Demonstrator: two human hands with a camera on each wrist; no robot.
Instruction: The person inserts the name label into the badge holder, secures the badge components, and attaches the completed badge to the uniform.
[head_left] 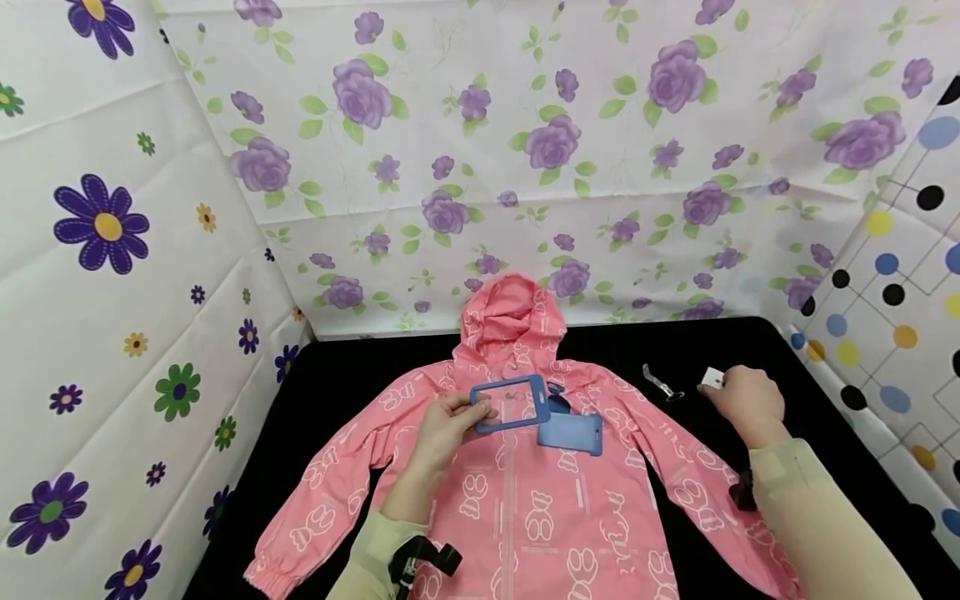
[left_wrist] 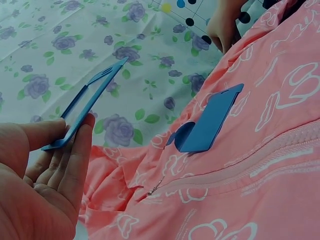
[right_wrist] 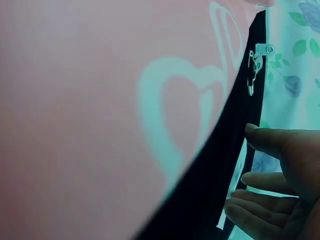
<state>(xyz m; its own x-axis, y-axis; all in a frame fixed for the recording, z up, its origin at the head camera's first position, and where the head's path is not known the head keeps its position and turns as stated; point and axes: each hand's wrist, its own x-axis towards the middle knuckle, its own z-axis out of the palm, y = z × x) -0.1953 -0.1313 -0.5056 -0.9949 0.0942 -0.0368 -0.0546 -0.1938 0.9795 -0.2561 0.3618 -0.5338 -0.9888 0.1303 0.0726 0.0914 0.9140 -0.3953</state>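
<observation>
My left hand (head_left: pixel 444 429) pinches a blue rectangular frame (head_left: pixel 480 427) by its left end, above a pink hooded jacket (head_left: pixel 472 475). In the left wrist view the frame (left_wrist: pixel 82 117) stands tilted between the thumb and fingers of that hand (left_wrist: pixel 45 170). A flat blue cover (head_left: pixel 570 433) lies on the jacket's chest, beside a dark blue round piece (head_left: pixel 558 404). At the right, my right hand (head_left: pixel 750 404) is at a small white card (head_left: pixel 713 377). Seen from the right wrist, its thumb and fingers (right_wrist: pixel 285 175) are apart by the card's edge (right_wrist: pixel 222 215); contact is unclear.
A clear strap with a metal clip (head_left: pixel 660 383) lies on the black table (head_left: pixel 615 337) between the jacket and the card. The jacket's sleeves spread to both sides. Flowered cloth (head_left: pixel 465 167) hangs behind, with patterned cloths at left (head_left: pixel 172 292) and right (head_left: pixel 885 317).
</observation>
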